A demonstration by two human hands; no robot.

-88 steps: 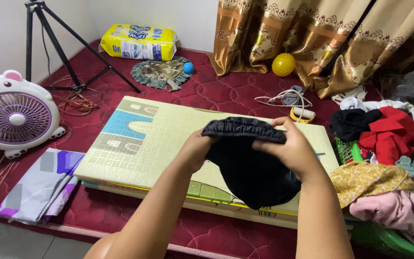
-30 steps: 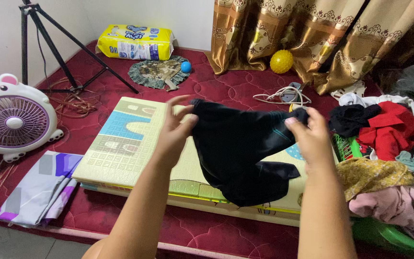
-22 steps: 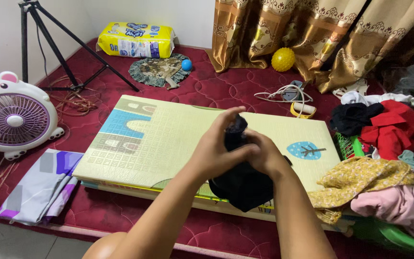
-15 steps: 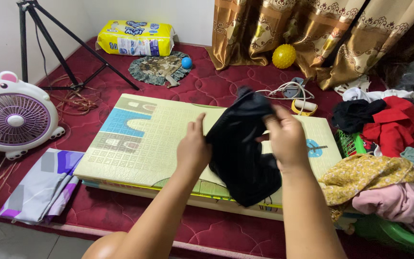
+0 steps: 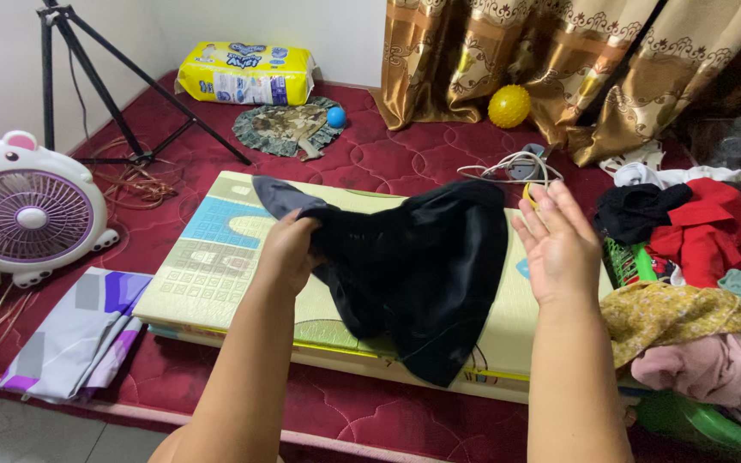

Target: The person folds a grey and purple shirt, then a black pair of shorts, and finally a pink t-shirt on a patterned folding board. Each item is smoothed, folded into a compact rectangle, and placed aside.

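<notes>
Black garment (image 5: 422,274) hangs from our left hand (image 5: 289,249), its grip holding fabric; our right hand (image 5: 557,244) spreads wide beside it.

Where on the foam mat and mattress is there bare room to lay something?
Free: the foam mat left of the left hand and black garment; the red mattress strip between mat and curtain. Crowded: the clothes pile beside the open right hand.

Yellow-blue soft rectangular package (image 5: 247,73) lying by far wall, beside tripod
</notes>
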